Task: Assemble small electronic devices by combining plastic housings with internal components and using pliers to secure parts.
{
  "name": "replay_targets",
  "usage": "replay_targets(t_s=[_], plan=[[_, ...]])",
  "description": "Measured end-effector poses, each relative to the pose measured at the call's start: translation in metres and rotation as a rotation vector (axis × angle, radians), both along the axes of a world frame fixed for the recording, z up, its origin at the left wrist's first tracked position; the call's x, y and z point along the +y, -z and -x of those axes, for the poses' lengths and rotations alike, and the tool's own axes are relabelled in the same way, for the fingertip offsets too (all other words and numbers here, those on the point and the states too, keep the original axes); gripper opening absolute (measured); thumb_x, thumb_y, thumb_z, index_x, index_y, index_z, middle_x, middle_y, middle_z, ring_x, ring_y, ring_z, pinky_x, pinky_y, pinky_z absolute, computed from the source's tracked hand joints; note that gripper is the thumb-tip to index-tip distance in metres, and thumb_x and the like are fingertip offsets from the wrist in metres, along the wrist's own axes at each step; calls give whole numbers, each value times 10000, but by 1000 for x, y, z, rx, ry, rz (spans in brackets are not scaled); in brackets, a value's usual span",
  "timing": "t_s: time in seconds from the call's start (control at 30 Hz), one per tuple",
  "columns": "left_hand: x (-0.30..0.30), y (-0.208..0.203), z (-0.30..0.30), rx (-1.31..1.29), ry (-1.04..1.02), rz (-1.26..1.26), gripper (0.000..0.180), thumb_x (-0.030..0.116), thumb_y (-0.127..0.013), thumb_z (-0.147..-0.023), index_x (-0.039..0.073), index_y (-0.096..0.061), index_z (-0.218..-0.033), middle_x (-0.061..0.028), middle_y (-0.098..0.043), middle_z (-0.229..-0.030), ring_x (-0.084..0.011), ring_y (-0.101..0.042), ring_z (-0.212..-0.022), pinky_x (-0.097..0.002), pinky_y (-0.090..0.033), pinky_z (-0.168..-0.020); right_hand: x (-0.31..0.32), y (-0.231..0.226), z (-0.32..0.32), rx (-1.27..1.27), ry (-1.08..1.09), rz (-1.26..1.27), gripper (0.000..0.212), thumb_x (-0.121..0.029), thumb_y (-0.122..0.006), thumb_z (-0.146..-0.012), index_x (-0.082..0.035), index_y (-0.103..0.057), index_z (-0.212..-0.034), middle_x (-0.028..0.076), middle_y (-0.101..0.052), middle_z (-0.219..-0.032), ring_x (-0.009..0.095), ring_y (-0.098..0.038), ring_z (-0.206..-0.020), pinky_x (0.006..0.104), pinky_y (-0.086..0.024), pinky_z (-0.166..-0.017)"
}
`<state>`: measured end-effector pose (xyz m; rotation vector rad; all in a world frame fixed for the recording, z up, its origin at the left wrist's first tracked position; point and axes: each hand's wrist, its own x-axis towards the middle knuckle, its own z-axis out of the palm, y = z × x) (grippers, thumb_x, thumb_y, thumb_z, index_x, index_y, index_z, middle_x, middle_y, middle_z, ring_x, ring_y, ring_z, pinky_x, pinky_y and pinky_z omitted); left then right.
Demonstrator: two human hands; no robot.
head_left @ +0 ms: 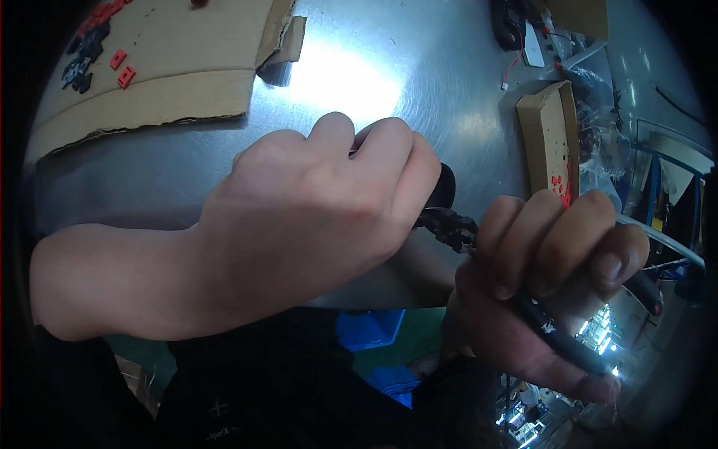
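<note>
My left hand (pixel 329 183) is closed in a fist, its back toward me. A black rounded object (pixel 443 187) shows beyond its curled index finger; most of it is hidden, so its kind is unclear. My right hand (pixel 538 269) is wrapped round a pair of pliers with black handles (pixel 572 350). The dark metal jaws of the pliers (pixel 452 229) point left, right up against the black object by my left fist. Whether the jaws bite on it cannot be made out.
Flattened cardboard (pixel 179 45) at the far left carries red and black plastic parts (pixel 86 56). On the right, a small cardboard box (pixel 550 135) holds little red pieces, beside clear plastic bags (pixel 598 150). A black device with a red wire (pixel 510 30) lies far right on the metal table (pixel 419 45). Blue bins (pixel 370 329) stand below.
</note>
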<state>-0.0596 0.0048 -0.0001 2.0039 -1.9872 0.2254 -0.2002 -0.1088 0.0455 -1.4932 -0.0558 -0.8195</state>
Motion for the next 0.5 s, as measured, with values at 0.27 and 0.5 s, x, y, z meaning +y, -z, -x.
replay_targets(t_s=[0.27, 0.5], plan=[[-3, -1, 1, -7, 20, -10, 488, 376, -761, -772, 35, -663, -1107, -35, -549, -856, -151, -557, -685, -272, -453, -537, 0, 4, 0, -16, -6, 17, 748, -728, -660, -853, -71, -483, -1167, 41, -455, -840, 135, -428, -595, 284, -372, -495], [-2, -1, 0, -40, 24, -6, 504, 368, -781, -739, 39, -665, -1102, -29, -554, -860, -148, -559, -685, -262, -444, -531, 0, 1, 2, 21, -3, 54, 741, -708, -682, -854, -75, -478, -1180, 40, -455, -855, 133, -436, -618, 284, -362, -504]])
